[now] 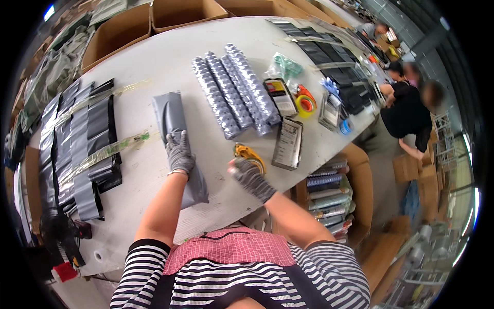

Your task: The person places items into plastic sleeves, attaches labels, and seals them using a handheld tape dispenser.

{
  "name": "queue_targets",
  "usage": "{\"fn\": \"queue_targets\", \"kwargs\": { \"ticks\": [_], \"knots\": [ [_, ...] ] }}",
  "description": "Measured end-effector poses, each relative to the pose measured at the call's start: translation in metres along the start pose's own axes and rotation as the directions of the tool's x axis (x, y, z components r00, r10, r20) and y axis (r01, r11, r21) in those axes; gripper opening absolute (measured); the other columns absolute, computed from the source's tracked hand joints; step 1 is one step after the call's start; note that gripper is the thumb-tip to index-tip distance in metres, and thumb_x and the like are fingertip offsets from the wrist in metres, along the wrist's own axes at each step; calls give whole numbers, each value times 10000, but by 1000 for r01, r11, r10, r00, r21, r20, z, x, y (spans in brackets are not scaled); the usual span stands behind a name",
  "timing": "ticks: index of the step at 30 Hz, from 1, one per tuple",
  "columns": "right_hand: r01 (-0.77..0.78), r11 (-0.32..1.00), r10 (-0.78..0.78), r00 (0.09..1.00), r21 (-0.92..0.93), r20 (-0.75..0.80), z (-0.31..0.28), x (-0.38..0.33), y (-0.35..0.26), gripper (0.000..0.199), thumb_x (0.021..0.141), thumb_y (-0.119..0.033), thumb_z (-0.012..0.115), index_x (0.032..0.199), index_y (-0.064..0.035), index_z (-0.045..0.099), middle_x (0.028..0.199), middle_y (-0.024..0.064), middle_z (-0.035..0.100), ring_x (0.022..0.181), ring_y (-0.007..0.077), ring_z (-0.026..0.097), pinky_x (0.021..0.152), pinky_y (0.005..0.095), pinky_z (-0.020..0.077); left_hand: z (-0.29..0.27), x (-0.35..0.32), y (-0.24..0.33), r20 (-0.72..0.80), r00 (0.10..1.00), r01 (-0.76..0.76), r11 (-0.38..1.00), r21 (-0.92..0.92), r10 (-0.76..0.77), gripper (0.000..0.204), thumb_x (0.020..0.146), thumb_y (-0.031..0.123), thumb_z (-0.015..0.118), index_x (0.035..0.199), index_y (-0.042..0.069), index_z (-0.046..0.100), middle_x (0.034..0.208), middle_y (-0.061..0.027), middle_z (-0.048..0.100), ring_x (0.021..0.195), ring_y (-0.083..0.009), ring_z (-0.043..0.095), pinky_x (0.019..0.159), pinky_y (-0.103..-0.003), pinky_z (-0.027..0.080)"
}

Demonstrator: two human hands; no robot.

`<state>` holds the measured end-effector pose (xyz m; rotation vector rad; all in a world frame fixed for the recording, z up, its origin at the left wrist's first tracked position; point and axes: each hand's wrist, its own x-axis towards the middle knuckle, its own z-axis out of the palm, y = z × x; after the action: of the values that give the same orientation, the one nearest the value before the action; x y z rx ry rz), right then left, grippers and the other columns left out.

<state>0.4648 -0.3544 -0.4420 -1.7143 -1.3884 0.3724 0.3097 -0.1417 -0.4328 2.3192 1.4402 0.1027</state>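
Note:
A long grey plastic mailer bag (193, 191) lies lengthwise on the white table, wrapped around flat contents I cannot see. My gloved left hand (180, 153) rests on its middle with the fingers spread. To the right, my gloved right hand (251, 179) has its fingers curled around the near end of a yellow tape dispenser (252, 154). The hand hides part of this dispenser. Beyond it, several silvery bubble-wrap rolls (231, 92) lie side by side.
Taped-down stacks of grey and black mailer bags lie at the left (77, 149) and far right (334, 56). Dark boxes (288, 144) and a red-yellow tape dispenser (305, 102) sit right of the rolls. A carton (360, 180) holding wrapped rolls stands beside the table. People work farther right.

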Motion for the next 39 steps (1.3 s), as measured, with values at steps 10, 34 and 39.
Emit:
{"fn": "queue_targets", "kwargs": {
  "ticks": [10,34,39],
  "knots": [
    [-543,548,700,714,-637,-7,-141,37,144,333,838,-185,675,1145,-57,655,1071,207,689,1013,350,658,887,415,518,16,-90,-28,-10,996,-84,996,7,84,877,721,117,698,1509,264,342,1578,-298,80,1411,-490,246,1135,-434,351],
    [-159,985,156,987,65,48,-86,-56,-106,266,888,-193,655,1078,-18,594,955,172,632,764,263,631,727,389,529,-35,-173,75,398,879,250,456,-854,263,323,978,240,606,1165,-22,641,955,-42,684,831,-105,637,719,-258,538],
    [-329,825,325,942,459,90,-91,-58,-105,252,933,-220,640,1037,8,612,851,99,626,706,152,590,655,307,503,-71,-185,87,408,867,322,302,-897,286,286,929,191,672,1131,-7,637,946,-55,674,817,-132,631,687,-278,549]
  ]
}}
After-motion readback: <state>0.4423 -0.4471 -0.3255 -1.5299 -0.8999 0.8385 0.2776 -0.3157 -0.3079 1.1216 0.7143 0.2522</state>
